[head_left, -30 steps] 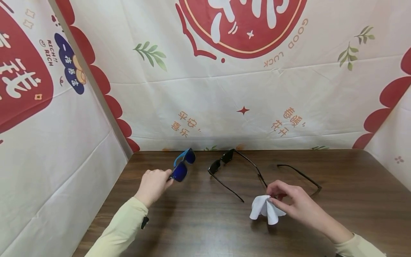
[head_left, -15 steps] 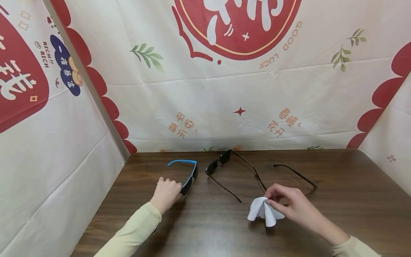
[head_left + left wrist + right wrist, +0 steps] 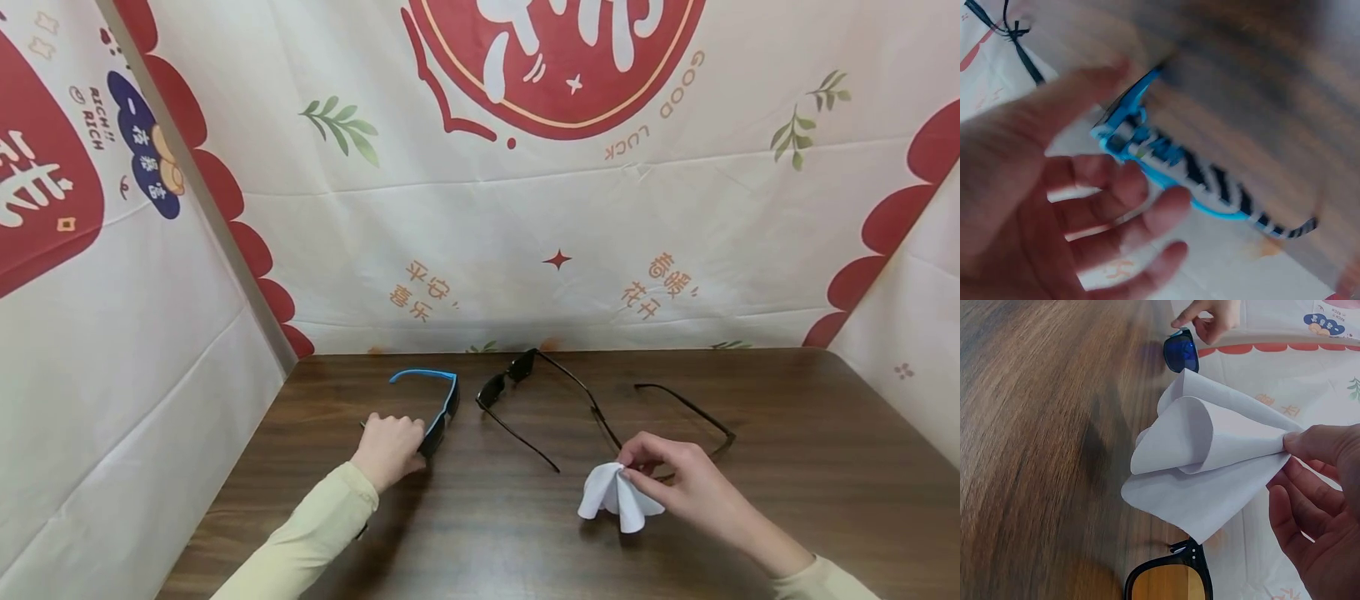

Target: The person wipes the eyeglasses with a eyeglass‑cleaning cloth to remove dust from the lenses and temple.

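Blue sunglasses (image 3: 450, 406) have turned beside the spread left grip (image 3: 388, 450), while the right grip (image 3: 681, 477) pinches white cloth (image 3: 617, 496).

wood-grain table (image 3: 480, 542) | white printed backdrop (image 3: 480, 225) behind | red scalloped edging (image 3: 220, 185)

Rear cloth (image 3: 480, 225): "GOOD LUCK" curving beside the red circle (image 3: 557, 58), "平安喜乐" and "春暖花开" in orange lower down. Left cloth (image 3: 150, 333): "RICH!! RICH", plus "一夜暴富" on the navy cloud print (image 3: 142, 146). Big white characters in the circle: cut off, can't read.
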The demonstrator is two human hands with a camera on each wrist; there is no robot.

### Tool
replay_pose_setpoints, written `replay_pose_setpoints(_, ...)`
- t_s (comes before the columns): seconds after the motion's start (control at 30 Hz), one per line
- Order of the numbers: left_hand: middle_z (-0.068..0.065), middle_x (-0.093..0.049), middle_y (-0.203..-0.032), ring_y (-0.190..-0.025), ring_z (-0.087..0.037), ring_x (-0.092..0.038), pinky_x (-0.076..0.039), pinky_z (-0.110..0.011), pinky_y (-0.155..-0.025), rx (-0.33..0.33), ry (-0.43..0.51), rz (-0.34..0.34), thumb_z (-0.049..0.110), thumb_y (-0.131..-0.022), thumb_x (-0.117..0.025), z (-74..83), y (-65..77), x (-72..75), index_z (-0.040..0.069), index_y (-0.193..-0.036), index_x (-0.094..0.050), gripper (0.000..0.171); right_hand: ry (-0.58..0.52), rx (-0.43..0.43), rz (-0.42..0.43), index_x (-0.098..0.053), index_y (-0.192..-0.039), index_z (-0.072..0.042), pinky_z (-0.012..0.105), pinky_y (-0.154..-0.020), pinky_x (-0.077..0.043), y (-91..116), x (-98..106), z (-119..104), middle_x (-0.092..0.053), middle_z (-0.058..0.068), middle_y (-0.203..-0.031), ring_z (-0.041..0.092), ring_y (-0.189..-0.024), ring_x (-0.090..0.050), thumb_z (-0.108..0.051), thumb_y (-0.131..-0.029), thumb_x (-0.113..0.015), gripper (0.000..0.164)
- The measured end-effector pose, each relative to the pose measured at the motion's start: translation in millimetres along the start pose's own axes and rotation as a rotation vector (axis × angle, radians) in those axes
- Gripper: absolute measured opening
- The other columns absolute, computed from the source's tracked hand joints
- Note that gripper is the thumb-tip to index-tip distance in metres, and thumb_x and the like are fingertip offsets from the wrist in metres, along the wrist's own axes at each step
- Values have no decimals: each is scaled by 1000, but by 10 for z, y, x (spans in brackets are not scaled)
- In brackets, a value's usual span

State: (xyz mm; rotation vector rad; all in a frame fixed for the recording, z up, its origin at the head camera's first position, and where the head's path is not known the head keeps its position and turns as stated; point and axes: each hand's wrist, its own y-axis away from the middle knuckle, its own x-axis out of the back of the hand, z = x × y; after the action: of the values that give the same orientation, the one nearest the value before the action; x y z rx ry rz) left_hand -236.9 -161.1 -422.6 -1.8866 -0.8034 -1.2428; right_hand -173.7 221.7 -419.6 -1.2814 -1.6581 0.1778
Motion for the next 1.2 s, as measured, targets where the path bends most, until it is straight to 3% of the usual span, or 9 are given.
replay_pose_setpoints(0.1,-1,-58,-65,-58,-22,-60,-44,-38,-53,-52,11,52,43,-72,-82,8,-92,19,12,-77,-57,40,-6,3,3,-62,-91,-17,16,-59,-47,1,-17,-5,-63,-8,-82,5,-69,-58,16,-70,-75,41)
replay_pose_setpoints(0.27,-1,-57,-72,-63,-19,-57,-38,-30,-51,-149,30,164,22,-82,-75,79,-335,20,14,-83,-60,18,-22,-7,-1,-62,-92,-16,17,-60,-47,5,-48,-15,-63,-8,-83,5,-70,-58,15,-72,-74,39)
replay_pose_setpoints(0.37,-3,-58,-80,-69,-19,-56,-39,-29,-55,-202,54,137,11,-85,-71,143,-499,38,15,-92,-64,11,-32,-13,-6,-62,-92,-17,17,-60,-47,4,-65,-17,-63,-8,-83,5,-70,-58,14,-73,-74,38)
replay_pose_setpoints(0.5,-4,-57,-90,-79,-20,-55,-43,-30,-61,-248,74,40,4,-87,-70,234,-681,68,16,-106,-67,23,-48,-19,-18,-62,-92,-17,19,-59,-48,-1,-88,-24,-63,-7,-84,6,-69,-59,14,-74,-73,38)
replay_pose_setpoints(0.63,-5,-57,-98,-85,-21,-52,-47,-33,-67,-273,57,12,4,-86,-71,326,-820,55,17,-110,-69,28,-55,-31,-28,-61,-93,-17,21,-57,-49,-2,-92,-36,-63,-8,-84,5,-69,-59,13,-75,-73,37)
replay_pose_setpoints(0.93,-1,-56,-100,-89,-19,-48,-41,-28,-65,-322,-39,11,8,-86,-72,444,-937,-86,17,-103,-71,19,-69,-29,-24,-61,-93,-17,21,-55,-48,20,-97,-13,-62,-8,-83,5,-68,-59,14,-75,-73,37)
replay_pose_setpoints(1.2,-6,-51,-96,-83,-19,-42,-41,-27,-67,-368,-50,94,4,-88,-69,447,-957,-116,10,-102,-62,17,-55,-45,-16,-61,-93,-19,20,-55,-47,30,-87,12,-61,-10,-82,5,-67,-57,11,-77,-73,36)
